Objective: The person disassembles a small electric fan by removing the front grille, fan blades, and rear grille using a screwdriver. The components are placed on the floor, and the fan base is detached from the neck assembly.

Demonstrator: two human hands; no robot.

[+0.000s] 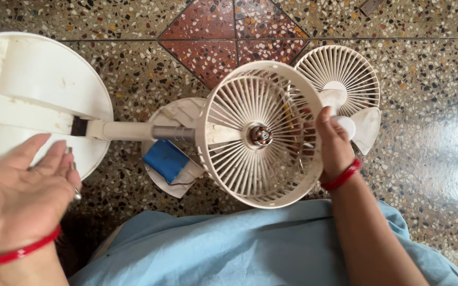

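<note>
On the speckled floor, the right hand (334,145) is gripping the rim of the cream fan cage (261,135) at centre, fingers closed around it, while the left hand (25,185) is resting flat, fingers open, on the round white base (43,85) at left; the detached front grille (340,77) is lying far right.

Fan cage (250,159) centre; base (6,95) left; loose grille (345,71) behind right.

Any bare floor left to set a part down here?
Bare floor right of the detached front grille and blade, and along the top left. Crowded in the middle: fan cage, pole, blue battery pack, round base.
</note>
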